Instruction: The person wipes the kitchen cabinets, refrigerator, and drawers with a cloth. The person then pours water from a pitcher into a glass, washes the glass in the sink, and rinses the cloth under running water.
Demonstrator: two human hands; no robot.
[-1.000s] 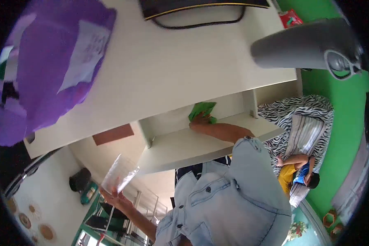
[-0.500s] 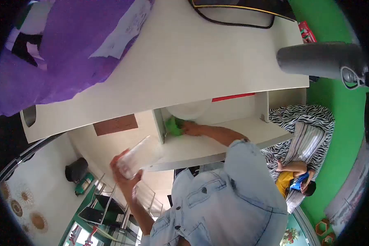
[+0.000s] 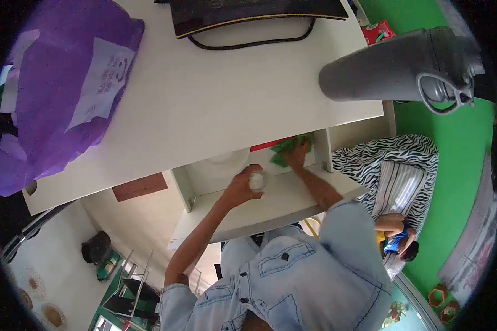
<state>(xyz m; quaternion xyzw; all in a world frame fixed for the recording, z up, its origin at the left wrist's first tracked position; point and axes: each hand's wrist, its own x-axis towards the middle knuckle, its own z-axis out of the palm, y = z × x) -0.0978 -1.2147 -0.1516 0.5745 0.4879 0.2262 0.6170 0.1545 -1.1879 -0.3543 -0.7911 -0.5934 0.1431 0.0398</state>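
An open white drawer [image 3: 221,207] juts from beneath the table edge in front of my body. My left hand [image 3: 240,188] is closed around a clear, see-through container [image 3: 257,181], held over the drawer with its round end facing up. Farther right, my right hand [image 3: 297,153] presses a crumpled green cloth [image 3: 282,152] against the inside of the drawer near its back right corner. A white round item [image 3: 226,163], perhaps a dish, sits partly under the tabletop at the drawer's back. Beside it, a red strip [image 3: 262,145] shows along the back.
On the white table [image 3: 204,99] lie a purple bag [image 3: 66,83], a black bag with a looped handle [image 3: 259,16] and a large grey bottle [image 3: 381,66]. A red packet [image 3: 377,32] is behind the bottle. A person [image 3: 395,237] rests by zebra-print bedding [image 3: 370,160] to the right.
My right hand has moved the green cloth from the drawer's left end to its right end. My left hand has brought the clear container from outside the drawer's left side to above it.
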